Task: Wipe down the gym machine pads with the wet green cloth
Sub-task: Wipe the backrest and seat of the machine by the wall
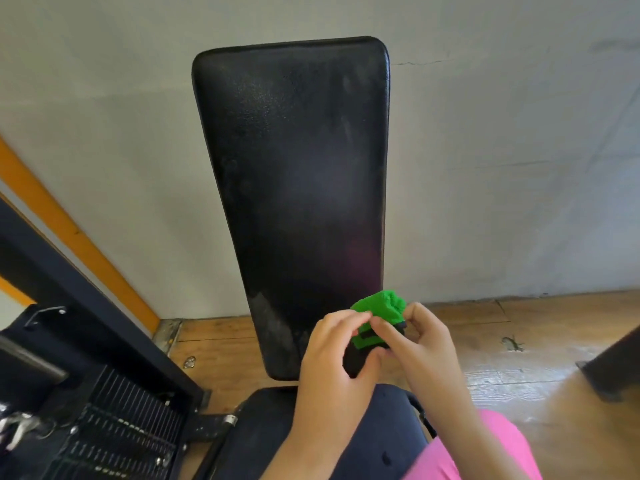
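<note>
A tall black back pad [294, 168] stands upright against the grey wall, with dull streaks on its surface. Below it lies the dark seat pad [263, 438]. The green cloth [379, 308], bunched with dark bands on it, sits in front of the back pad's lower right corner. My left hand [332, 355] grips the cloth from below and the left. My right hand [420, 341] pinches its right side with fingers and thumb. Both hands hold the cloth clear of the pads.
A black machine frame with a weight stack [114, 434] stands at the lower left. An orange strip [79, 247] runs along the wall. Wooden floor [519, 358] spreads to the right, with a dark object [613, 365] at the right edge.
</note>
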Action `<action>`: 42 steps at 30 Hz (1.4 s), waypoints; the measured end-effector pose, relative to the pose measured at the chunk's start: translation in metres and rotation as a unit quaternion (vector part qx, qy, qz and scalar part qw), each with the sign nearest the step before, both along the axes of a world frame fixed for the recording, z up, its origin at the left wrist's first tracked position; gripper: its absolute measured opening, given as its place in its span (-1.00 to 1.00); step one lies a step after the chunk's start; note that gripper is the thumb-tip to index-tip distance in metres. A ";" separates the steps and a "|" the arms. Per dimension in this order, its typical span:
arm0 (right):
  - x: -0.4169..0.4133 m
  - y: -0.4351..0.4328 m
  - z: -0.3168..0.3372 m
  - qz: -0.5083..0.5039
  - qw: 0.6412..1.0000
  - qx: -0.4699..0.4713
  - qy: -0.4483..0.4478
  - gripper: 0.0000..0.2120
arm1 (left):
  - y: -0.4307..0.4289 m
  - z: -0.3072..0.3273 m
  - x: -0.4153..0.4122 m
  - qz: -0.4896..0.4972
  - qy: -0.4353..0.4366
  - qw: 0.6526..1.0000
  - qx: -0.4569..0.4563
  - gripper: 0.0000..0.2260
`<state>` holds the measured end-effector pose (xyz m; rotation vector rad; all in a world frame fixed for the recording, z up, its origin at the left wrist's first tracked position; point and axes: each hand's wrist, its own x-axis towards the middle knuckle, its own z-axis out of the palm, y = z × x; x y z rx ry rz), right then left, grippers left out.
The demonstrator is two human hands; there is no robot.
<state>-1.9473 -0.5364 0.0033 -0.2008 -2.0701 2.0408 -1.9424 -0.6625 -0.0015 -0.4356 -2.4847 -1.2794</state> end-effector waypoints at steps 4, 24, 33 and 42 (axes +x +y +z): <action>0.008 -0.006 0.001 0.022 0.999 0.027 0.012 -0.85 | 0.005 0.000 -0.001 0.031 -0.016 0.999 0.002 -0.49; -0.001 -0.020 0.010 -0.052 0.961 0.271 0.015 -0.91 | -0.012 0.001 -0.002 0.075 -0.130 0.971 0.184 -0.81; -0.005 -0.027 -0.006 0.015 0.959 0.266 0.094 -0.80 | -0.018 0.005 -0.013 0.058 -0.147 0.968 0.195 -0.69; -0.022 -0.042 -0.009 0.152 0.940 0.305 -0.005 -0.76 | -0.040 -0.015 -0.026 0.078 -0.265 0.902 0.332 -0.82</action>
